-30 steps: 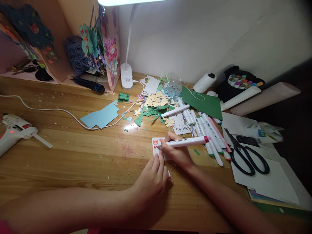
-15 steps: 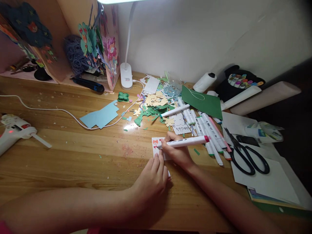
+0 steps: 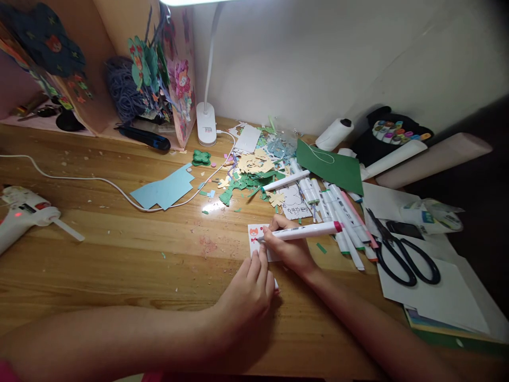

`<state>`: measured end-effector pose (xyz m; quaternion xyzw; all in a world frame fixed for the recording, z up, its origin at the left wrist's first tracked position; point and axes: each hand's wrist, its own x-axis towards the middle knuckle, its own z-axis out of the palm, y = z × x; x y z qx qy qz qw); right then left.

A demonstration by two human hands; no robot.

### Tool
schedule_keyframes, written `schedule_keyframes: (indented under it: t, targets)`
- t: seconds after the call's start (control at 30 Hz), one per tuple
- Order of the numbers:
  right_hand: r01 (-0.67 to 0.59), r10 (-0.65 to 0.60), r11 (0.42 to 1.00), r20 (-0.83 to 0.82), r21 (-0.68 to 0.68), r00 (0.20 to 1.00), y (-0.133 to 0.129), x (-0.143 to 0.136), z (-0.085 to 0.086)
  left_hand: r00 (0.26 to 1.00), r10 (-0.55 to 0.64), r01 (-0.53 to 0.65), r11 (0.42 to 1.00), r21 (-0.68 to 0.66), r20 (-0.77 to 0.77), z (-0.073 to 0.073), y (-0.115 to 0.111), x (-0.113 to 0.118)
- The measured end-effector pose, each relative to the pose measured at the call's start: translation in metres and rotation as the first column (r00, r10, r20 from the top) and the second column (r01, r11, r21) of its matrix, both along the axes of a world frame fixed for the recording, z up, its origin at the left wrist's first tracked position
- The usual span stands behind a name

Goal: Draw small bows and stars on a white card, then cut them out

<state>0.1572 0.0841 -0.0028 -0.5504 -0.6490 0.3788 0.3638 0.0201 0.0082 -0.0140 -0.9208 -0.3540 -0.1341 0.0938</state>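
Note:
My right hand (image 3: 292, 252) is closed around a white marker (image 3: 306, 231) with a crimson end. Its tip touches a small white card (image 3: 253, 249) beside a red bow drawn there. An orange bear head (image 3: 253, 232) is drawn above the bow. My left hand (image 3: 248, 281) lies with its fingers stretched over the card's lower edge, pressing it to the table. A small white piece with a reddish end (image 3: 277, 286) peeks out beside my left hand; whether the hand touches it is hidden. Part of the card is covered by both hands.
Paper scraps (image 3: 250, 170) and several markers (image 3: 342, 217) lie beyond my hands. Black-handled scissors (image 3: 405, 260) rest on white sheets (image 3: 445, 297) at right. A glue gun (image 3: 27, 215) lies left, near blue paper (image 3: 163, 187). A lamp (image 3: 205, 124) stands behind.

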Motion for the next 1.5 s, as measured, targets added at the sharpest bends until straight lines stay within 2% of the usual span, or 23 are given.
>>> schedule_keyframes:
  t: [0.23, 0.6, 1.5]
  targets:
    - [-0.046, 0.046, 0.999, 0.004, -0.013, 0.999, -0.0009, -0.0004, 0.0002, 0.999, 0.003, -0.002, 1.0, 0.013, -0.046, 0.0037, 0.0001, -0.0009]
    - [-0.043, 0.042, 0.999, -0.021, -0.028, 0.999, -0.0011, -0.0004, 0.0003, 1.0, 0.011, -0.011, 0.999, 0.033, -0.007, 0.0016, 0.0004, -0.0005]
    - [-0.052, 0.051, 0.998, -0.012, -0.033, 0.999, -0.0002, -0.0005, -0.0008, 0.999, 0.006, -0.005, 1.0, 0.019, -0.033, 0.0015, 0.0002, -0.0008]
